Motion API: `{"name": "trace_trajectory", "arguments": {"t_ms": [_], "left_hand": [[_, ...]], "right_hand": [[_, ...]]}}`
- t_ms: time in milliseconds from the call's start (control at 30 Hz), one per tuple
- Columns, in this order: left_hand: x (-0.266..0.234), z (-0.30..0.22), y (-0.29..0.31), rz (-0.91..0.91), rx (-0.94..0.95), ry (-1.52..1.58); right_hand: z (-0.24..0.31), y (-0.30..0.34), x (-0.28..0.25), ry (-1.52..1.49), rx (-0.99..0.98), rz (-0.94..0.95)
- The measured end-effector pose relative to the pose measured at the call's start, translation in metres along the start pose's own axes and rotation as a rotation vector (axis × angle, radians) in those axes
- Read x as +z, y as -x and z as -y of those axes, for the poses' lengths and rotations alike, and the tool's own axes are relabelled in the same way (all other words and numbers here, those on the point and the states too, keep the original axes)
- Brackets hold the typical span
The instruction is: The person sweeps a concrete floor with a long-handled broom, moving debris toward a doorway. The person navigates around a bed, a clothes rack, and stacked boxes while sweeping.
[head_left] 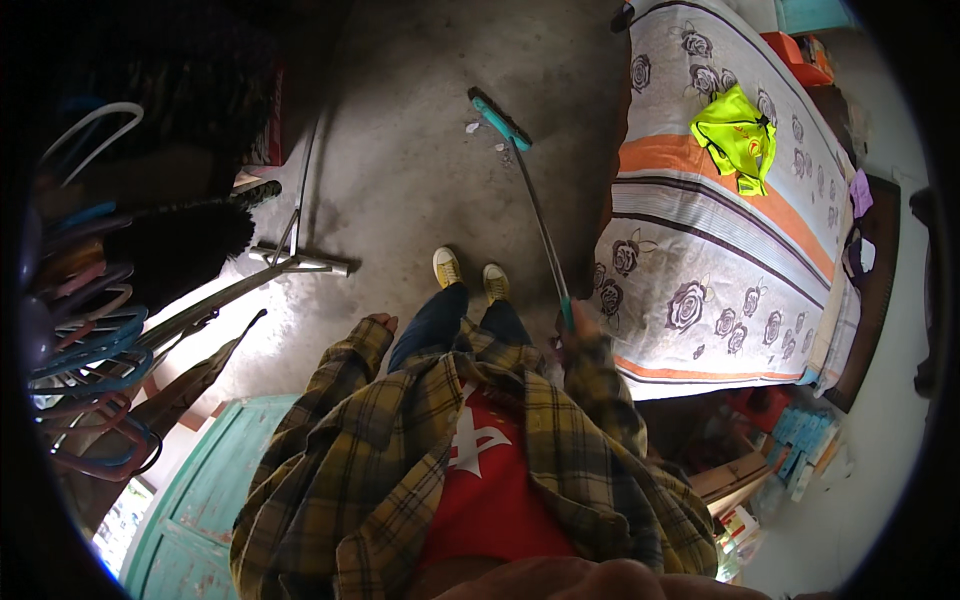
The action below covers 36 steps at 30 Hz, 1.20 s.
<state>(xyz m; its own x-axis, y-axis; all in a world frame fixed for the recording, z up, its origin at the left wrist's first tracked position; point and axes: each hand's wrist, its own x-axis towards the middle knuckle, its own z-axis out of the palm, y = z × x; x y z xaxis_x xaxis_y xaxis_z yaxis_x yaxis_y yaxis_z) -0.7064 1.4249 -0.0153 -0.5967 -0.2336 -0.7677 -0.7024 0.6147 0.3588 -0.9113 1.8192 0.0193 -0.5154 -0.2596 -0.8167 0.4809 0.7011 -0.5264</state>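
Note:
My right hand [585,330] is closed around the green grip of a broom [541,226]. Its thin metal handle slants forward and left to a teal head with dark bristles, which rests on the concrete floor. Beside that head lie a few pale scraps of litter [472,128]. My left hand [384,321] hangs at my left side, mostly covered by the plaid sleeve. Its few visible fingertips look loosely bent and apart, with nothing seen in them.
On the right stands a bed [690,235] with a rose-patterned cover and a bright yellow-green garment [738,138]. A metal squeegee-like tool [300,262] leans at the left, near hanging clothes hangers [90,350]. Behind me on the left is a teal door [215,490]. Boxes [735,478] sit behind the bed.

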Motion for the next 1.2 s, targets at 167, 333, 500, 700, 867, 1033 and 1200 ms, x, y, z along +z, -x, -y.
{"name": "trace_trajectory", "arguments": {"t_ms": [167, 333, 500, 700, 867, 1033, 1200], "left_hand": [[-0.003, 0.003, -0.005, 0.011, 0.132, -0.097], [-0.009, 0.017, -0.007, 0.296, 0.217, -0.402], [-0.014, 0.014, -0.014, 0.230, 0.007, -0.283], [-0.023, -0.011, -0.018, 0.142, -0.001, -0.163], [-0.033, -0.033, -0.025, 0.090, -0.131, -0.111], [-0.027, -0.046, -0.017, 0.031, -0.164, -0.055], [-0.019, -0.070, -0.031, -0.011, -0.043, -0.024]], "right_hand": [[-0.043, 0.088, 0.038, -0.033, 0.045, -0.100], [-0.071, 0.127, 0.065, -0.104, 0.127, -0.129], [-0.070, 0.111, 0.067, -0.148, 0.127, -0.118], [-0.031, 0.008, 0.025, -0.136, 0.016, -0.108], [0.035, -0.125, -0.034, -0.038, -0.111, -0.127], [0.139, -0.262, -0.115, 0.107, -0.198, -0.162], [0.162, -0.301, -0.167, 0.122, -0.201, -0.123]]}}
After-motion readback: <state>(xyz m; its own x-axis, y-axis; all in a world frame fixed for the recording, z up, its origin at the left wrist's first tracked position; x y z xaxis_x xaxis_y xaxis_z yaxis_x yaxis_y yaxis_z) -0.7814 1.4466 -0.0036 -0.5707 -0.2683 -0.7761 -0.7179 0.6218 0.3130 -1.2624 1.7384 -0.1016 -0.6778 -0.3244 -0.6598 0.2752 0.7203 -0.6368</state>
